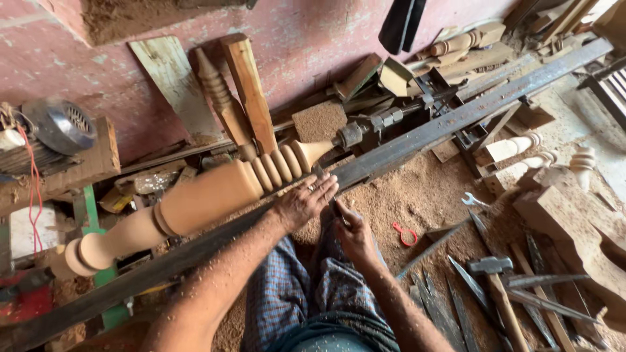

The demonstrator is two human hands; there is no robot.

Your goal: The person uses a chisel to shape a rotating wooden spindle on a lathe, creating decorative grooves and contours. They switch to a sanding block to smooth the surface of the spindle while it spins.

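Note:
A long turned wooden post (195, 199) is mounted on a lathe and runs from lower left to upper right, with several rounded beads (280, 166) and a cone tip near the tailstock (352, 133). My left hand (303, 202) presses a thin metal turning tool (326, 179) down on the dark steel tool rest (391, 153), its tip at the beads. My right hand (355, 234) grips the same tool's rear end just below. Sawdust covers my forearms.
Several chisels (469, 280), a hammer (495, 274), a spanner (473, 201) and a red ring (405, 233) lie in sawdust at the right. Turned legs (521, 146) and wood blocks (574, 221) sit beyond. A motor (59, 127) stands at the left by the pink wall (306, 39).

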